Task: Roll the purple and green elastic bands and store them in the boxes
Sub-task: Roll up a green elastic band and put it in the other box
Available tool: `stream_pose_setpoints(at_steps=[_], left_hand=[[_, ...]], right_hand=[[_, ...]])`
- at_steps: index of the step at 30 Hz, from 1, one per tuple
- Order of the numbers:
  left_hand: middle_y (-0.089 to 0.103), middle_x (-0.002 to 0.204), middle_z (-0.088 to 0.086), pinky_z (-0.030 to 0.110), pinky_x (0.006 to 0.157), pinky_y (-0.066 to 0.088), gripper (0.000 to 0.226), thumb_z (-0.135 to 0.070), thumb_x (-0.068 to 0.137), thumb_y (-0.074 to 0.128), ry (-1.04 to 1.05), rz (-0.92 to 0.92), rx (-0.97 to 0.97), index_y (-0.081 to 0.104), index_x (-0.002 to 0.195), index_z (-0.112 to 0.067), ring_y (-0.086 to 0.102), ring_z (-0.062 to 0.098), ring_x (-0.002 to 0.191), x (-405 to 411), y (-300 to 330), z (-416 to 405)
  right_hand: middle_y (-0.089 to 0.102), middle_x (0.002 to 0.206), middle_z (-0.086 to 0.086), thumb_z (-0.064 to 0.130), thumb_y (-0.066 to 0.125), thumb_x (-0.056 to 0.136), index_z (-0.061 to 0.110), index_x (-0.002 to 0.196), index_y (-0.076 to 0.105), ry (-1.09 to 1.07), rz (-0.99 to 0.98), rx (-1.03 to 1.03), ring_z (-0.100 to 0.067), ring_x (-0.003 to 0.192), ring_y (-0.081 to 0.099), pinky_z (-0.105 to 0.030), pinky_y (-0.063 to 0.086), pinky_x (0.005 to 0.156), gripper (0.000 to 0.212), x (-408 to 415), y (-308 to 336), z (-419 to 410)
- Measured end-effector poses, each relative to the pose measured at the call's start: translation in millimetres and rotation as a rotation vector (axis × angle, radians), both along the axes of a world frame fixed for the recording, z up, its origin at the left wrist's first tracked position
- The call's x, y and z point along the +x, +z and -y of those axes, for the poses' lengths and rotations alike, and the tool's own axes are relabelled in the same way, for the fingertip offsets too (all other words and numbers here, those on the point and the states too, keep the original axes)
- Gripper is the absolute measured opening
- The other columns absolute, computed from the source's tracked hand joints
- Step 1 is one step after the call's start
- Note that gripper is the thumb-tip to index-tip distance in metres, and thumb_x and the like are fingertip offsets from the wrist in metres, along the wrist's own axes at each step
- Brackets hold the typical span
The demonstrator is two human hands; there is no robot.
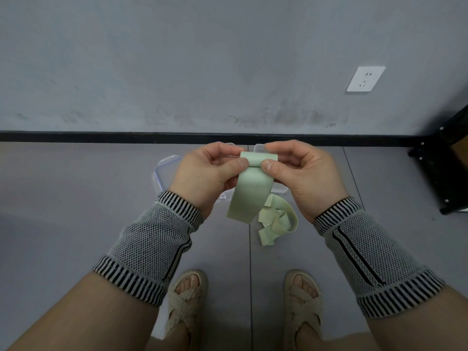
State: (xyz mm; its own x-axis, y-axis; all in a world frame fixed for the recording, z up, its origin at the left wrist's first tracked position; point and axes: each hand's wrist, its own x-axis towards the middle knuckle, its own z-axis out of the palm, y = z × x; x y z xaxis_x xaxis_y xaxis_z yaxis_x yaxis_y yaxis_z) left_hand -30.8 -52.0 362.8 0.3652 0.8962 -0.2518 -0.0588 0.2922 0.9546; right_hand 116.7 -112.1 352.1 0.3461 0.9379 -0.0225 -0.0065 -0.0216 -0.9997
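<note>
we are holding the green elastic band point(249, 188) up in front of us with both hands, above the grey floor point(76, 198). our left hand point(205, 171) is pinching the top end of the band between thumb and curled fingers, and our right hand point(301, 171) is pinching the same end from the other side, thumb pressing on the front, fingers curled behind. between the two thumbs the top of the band is folding over into a small first turn of a roll. the rest of the band is hanging down from our hands as a flat strip, and its tail is lying in a loose tangle on the floor just below and to the right.

beneath our hands, on the floor near the black skirting board point(101, 136), clear plastic boxes point(164, 171) are sitting, mostly hidden by our hands and the band; we cannot tell what is inside them. we are not seeing the purple band in this view.

we are wearing patterned grey wrist sleeves point(152, 239) with striped cuffs on both forearms, and woven sandals point(186, 300) on our feet at the bottom of the view. a white wall socket point(365, 79) is sitting on the grey wall to the upper right, and a black metal frame point(440, 160) is standing at the right edge.
</note>
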Motion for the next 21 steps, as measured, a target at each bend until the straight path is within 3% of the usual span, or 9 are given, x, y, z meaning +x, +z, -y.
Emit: stream_pose_setpoints(at_steps=[6,12,16,21], left_hand=[[0.066,0.080,0.009,0.023,0.065,0.055,0.017,0.008,0.082,0.060,-0.016,-0.012,0.040,0.063,0.086,-0.008,0.064,0.014,0.067,1.6,1.8,3.3],[0.069,0.081,0.005,0.026,0.070,0.055,0.017,0.005,0.082,0.061,-0.037,-0.011,0.032,0.064,0.090,-0.010,0.065,0.014,0.073,1.5,1.5,2.7],[0.067,0.071,-0.002,0.014,0.056,0.045,0.010,-0.004,0.083,0.065,-0.035,-0.152,0.142,0.066,0.091,-0.011,0.059,0.001,0.058,-0.2,-0.2,2.0],[0.070,0.081,-0.003,0.009,0.068,0.049,0.013,-0.006,0.082,0.067,-0.080,-0.327,0.300,0.069,0.085,-0.019,0.062,-0.003,0.070,-3.5,-3.1,0.2]], right_hand=[[0.071,0.086,-0.010,0.006,0.067,0.083,0.016,0.092,0.069,0.035,-0.041,-0.059,-0.018,0.077,0.070,-0.031,0.057,0.072,0.014,2.7,-1.5,-0.1],[0.071,0.083,-0.015,0.004,0.068,0.082,0.013,0.085,0.068,0.048,-0.064,-0.060,-0.026,0.078,0.069,-0.040,0.058,0.075,0.009,4.4,-2.6,0.0],[0.071,0.084,-0.017,0.003,0.067,0.081,0.008,0.085,0.066,0.050,-0.120,-0.063,-0.026,0.077,0.069,-0.039,0.057,0.073,0.007,3.0,-3.9,-0.1],[0.070,0.079,-0.007,0.005,0.074,0.076,0.010,0.080,0.065,0.135,0.140,-0.117,-0.017,0.072,0.067,-0.028,0.057,0.072,0.011,3.2,-6.5,0.7]])
